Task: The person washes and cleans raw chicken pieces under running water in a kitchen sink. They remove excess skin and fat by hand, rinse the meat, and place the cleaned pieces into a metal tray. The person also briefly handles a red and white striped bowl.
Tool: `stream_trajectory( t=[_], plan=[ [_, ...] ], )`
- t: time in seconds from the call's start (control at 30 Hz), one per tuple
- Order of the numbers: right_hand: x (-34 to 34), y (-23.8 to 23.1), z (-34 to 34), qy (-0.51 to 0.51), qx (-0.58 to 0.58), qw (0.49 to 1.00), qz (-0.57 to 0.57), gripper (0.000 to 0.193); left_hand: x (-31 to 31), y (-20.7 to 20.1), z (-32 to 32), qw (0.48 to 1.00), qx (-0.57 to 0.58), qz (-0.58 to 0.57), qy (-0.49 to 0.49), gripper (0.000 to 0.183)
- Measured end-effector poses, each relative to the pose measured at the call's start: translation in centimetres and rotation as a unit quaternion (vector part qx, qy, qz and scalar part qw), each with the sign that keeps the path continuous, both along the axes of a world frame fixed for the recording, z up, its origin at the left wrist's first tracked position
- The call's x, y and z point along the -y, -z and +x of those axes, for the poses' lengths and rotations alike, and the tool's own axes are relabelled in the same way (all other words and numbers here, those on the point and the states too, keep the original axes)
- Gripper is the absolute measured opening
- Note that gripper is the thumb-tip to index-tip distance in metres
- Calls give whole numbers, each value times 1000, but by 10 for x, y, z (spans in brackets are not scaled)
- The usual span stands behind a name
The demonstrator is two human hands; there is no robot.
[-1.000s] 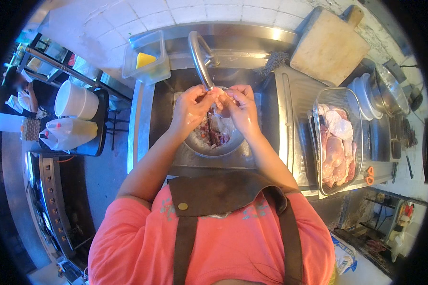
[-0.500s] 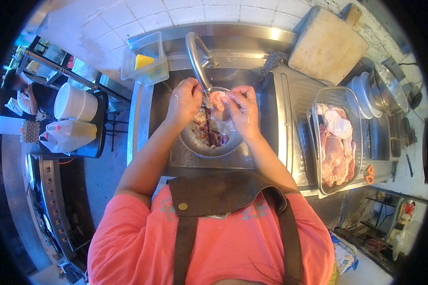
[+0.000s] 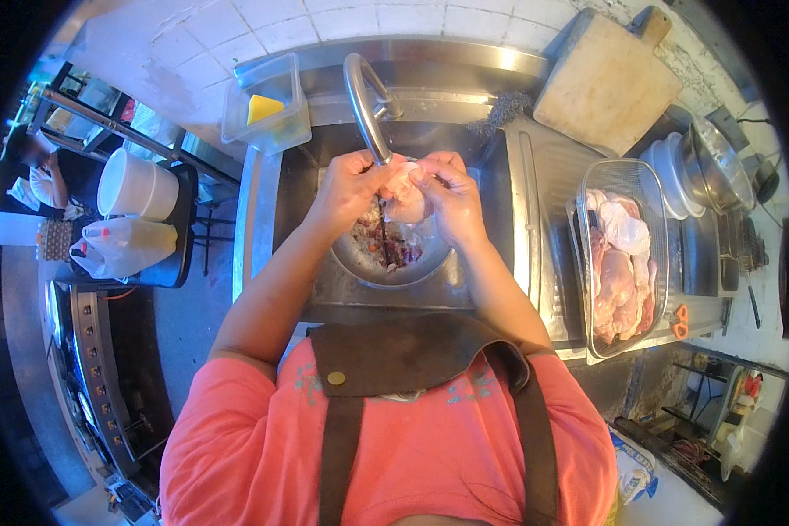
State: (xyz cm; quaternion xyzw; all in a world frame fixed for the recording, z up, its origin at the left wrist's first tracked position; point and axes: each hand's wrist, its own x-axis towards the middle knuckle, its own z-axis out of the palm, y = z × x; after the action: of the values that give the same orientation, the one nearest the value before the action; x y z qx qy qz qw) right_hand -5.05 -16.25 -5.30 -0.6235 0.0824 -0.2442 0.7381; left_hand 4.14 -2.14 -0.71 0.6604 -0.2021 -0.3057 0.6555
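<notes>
One pale pink meat piece (image 3: 407, 197) hangs between the left hand (image 3: 352, 188) and right hand (image 3: 452, 193), both pinching its upper part near one tap (image 3: 365, 110). Half a second ago only the right held it. Beneath sits one round bowl (image 3: 433, 252) in one sink (image 3: 359, 298); rightward, one wire basket (image 3: 666, 254) holds several overlapping meat pieces (image 3: 618, 272).

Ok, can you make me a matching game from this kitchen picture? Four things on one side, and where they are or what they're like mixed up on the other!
1. piece of meat
2. cutting board
3. wire basket
4. white bucket

A. pale tan
B. beside a plastic bag
C. between the left hand and the right hand
D. holding raw chunks

Pairs: 1-C, 2-A, 3-D, 4-B
</notes>
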Motion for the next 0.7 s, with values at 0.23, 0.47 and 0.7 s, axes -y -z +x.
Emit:
stream_trajectory(
  t=[0.23,0.47,0.7],
  plan=[
    [-4,-8,-3,4,-24,995,100,14,-12,-9,-7,990,126,-23,-63,27],
    [-7,-13,-2,-15,35,995,97,12,-5,-4,-20,985,174,0,-8,27],
    [-5,-28,-8,-52,-18,994,-98,20,-9,-4,-8,993,117,-17,1,15]
  ],
)
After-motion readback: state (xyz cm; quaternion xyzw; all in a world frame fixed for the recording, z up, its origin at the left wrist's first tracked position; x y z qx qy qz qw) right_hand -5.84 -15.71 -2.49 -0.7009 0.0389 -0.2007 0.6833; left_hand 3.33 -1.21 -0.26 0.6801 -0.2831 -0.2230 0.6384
